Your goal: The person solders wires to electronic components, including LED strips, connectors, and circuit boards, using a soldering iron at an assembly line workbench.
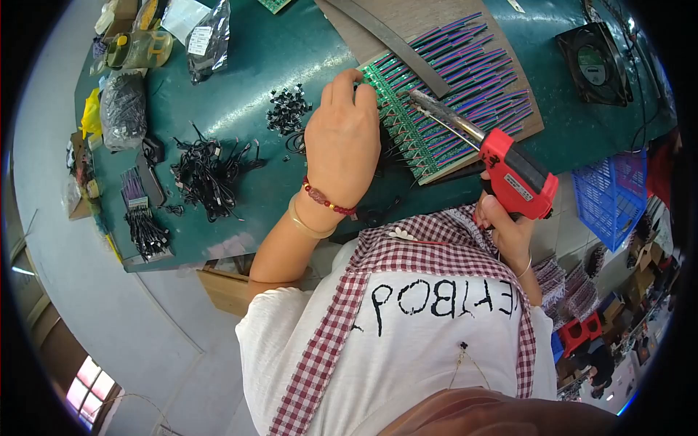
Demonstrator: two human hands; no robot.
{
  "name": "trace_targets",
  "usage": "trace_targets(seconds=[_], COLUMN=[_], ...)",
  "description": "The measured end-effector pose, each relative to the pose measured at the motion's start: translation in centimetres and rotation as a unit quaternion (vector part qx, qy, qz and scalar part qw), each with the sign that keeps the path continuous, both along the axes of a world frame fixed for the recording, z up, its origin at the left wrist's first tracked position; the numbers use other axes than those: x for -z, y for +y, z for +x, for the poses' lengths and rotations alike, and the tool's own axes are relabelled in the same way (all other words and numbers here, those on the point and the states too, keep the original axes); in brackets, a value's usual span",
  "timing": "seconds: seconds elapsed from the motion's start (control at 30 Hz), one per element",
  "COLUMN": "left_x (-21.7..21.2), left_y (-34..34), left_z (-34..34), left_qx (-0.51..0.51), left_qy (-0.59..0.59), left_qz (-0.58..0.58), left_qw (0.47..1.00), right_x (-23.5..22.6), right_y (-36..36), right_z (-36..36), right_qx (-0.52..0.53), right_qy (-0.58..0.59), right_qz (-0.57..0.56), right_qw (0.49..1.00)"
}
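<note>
A panel of green circuit boards (400, 127) lies on a brown board, with rows of purple, blue and black wires (472, 91) running off to its right. My left hand (340, 134) is at the panel's upper left edge, its fingers bent and closed. Whatever they pinch is hidden behind the hand. My right hand (509, 231) grips a red and black soldering gun (520, 174) by its handle. The gun's metal barrel slants up and left, its tip over the panel's soldered edge. A dark flat strip (407, 54) lies across the wires.
Small black connectors (289, 109) and a heap of black cables (211, 171) lie left of my left hand. Farther left are bundled wires (142, 218) and a bag of parts (123, 109). A black fan (595, 64) stands at the right, above a blue plastic crate (611, 196).
</note>
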State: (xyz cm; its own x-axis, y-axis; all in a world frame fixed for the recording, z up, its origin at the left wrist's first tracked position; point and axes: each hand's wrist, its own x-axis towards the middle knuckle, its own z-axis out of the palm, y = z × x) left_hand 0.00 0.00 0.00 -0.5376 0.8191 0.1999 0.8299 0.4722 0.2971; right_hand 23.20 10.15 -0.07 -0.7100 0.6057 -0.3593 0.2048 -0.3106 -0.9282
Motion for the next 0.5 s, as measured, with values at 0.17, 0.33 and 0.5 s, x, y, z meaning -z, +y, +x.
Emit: trace_targets(seconds=[0.17, 0.33, 0.5], left_x=[-0.1, -0.6, -1.1], left_y=[0.0, 0.0, 0.3], left_z=[-0.1, -0.3, -1.1], left_qx=[0.002, 0.007, 0.031], left_qy=[0.007, -0.007, -0.05], left_qz=[-0.008, -0.012, -0.003], left_qw=[1.0, 1.0, 0.998], right_x=[-0.1, 0.1, 0.4], right_y=[-0.1, -0.1, -0.1], right_z=[-0.1, 0.2, 0.7], right_qx=[0.006, 0.003, 0.002], right_qy=[0.0, 0.004, 0.0], right_qz=[-0.008, 0.004, 0.006], right_qw=[1.0, 1.0, 1.0])
